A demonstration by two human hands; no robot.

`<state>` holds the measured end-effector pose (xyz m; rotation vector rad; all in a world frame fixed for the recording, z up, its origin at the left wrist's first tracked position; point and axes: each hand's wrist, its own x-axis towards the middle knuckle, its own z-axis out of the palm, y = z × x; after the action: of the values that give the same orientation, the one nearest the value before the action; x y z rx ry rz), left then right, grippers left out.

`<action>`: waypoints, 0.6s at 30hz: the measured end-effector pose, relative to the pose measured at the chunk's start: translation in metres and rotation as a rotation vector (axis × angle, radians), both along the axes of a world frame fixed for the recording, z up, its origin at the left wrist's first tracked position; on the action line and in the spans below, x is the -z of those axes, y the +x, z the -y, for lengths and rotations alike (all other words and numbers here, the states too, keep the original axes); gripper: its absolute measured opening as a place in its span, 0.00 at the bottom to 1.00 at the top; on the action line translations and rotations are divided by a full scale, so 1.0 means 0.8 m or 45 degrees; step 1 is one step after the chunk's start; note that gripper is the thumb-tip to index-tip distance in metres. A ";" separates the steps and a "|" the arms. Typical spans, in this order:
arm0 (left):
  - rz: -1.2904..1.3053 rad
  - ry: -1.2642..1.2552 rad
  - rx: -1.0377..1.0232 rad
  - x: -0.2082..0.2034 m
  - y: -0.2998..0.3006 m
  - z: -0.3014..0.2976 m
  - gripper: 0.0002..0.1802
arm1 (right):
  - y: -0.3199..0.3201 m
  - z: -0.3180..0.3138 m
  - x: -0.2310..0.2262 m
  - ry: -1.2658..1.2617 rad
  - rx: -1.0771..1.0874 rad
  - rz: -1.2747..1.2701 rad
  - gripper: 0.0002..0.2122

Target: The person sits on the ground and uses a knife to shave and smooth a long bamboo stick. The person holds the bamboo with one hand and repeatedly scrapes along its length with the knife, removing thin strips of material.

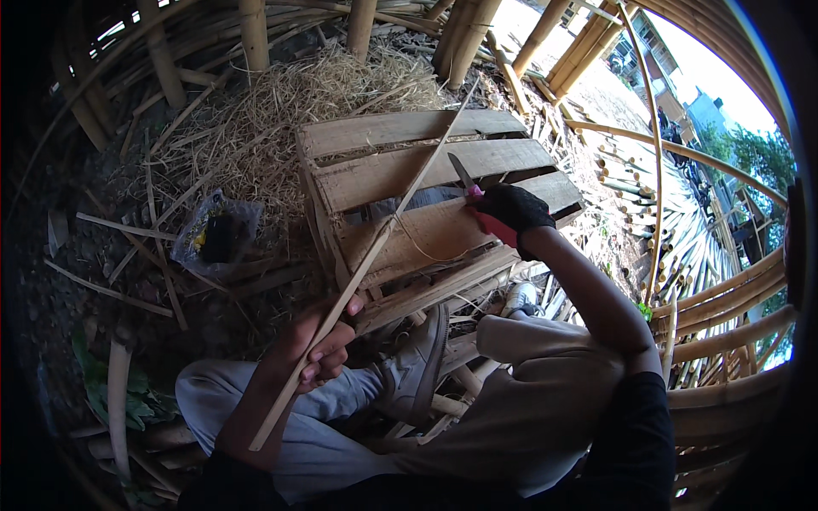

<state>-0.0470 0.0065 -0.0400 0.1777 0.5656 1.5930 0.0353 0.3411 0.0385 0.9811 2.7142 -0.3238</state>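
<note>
A long split bamboo strip (375,247) slants up and away to the right, in front of a wooden slatted crate (375,173). My bare left hand (322,345) is closed round the strip near its lower end. On my right hand (515,215) is a black and red glove, and its fingers are wrapped round the pink handle of a knife (462,173). The blade points up and to the left, over the crate's top slats and apart from the strip. A thin curled sliver (426,254) hangs by the strip's middle.
Behind the crate lies a heap of bamboo shavings (298,94). A clear plastic bag (220,234) with something dark inside is on the ground at left, among loose strips. Bamboo posts (254,34) stand at the back; many cut poles (682,230) lie to the right.
</note>
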 end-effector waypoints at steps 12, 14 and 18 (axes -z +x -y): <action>0.184 0.075 -0.045 0.007 -0.008 0.004 0.08 | -0.008 -0.015 -0.002 -0.287 0.096 -0.548 0.12; 0.180 0.068 -0.039 0.006 -0.010 0.001 0.08 | -0.004 -0.018 -0.005 0.280 -0.273 -0.541 0.13; -0.002 -0.136 0.009 -0.002 -0.012 0.002 0.10 | -0.021 0.020 -0.022 -0.187 -0.105 -0.725 0.13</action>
<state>-0.0562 0.0045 -0.0381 0.1006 0.6485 1.5517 0.0186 0.3248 0.0559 0.8286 3.1515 -0.8924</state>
